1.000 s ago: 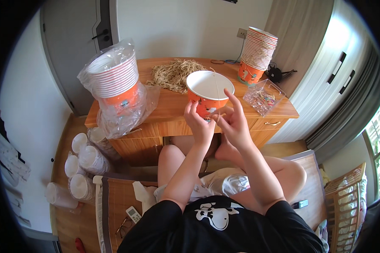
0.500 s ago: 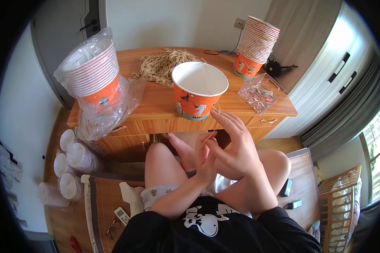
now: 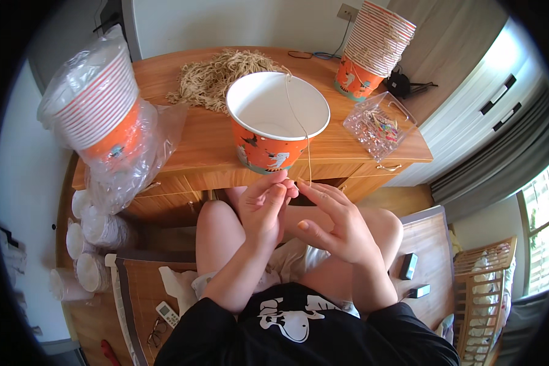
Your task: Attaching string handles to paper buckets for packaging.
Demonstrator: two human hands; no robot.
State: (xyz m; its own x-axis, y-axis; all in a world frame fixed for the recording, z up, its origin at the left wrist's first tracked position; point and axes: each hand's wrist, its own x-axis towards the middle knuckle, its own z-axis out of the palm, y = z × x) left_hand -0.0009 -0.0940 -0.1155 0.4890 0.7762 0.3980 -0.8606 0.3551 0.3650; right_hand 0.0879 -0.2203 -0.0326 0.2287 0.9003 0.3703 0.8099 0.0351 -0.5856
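An orange paper bucket (image 3: 269, 151) with a white inside and printed figures stands at the desk's front edge. A thin tan string (image 3: 309, 155) runs from its far rim, across the opening and down to my hands. My left hand (image 3: 263, 210) is closed in a pinch on the string's lower part, just in front of the bucket. Close beside it, my right hand (image 3: 341, 226) has its fingers stretched out and thumb apart. Its index fingertip is by the string at the left fingertips; whether it touches is too small to tell.
Behind the bucket lies a heap of tan strings (image 3: 219, 79). A plastic-wrapped bucket stack (image 3: 100, 91) stands left on the wooden desk (image 3: 195, 143). At right are another stack (image 3: 378, 46) and a clear box (image 3: 379, 128) of small bits. Wrapped white tubs (image 3: 107, 229) sit on the floor.
My left hand has risen and turned, its fingertips now pinching higher up. My right hand has moved down slightly, its thumb now away from the left hand. The view has shifted a little.
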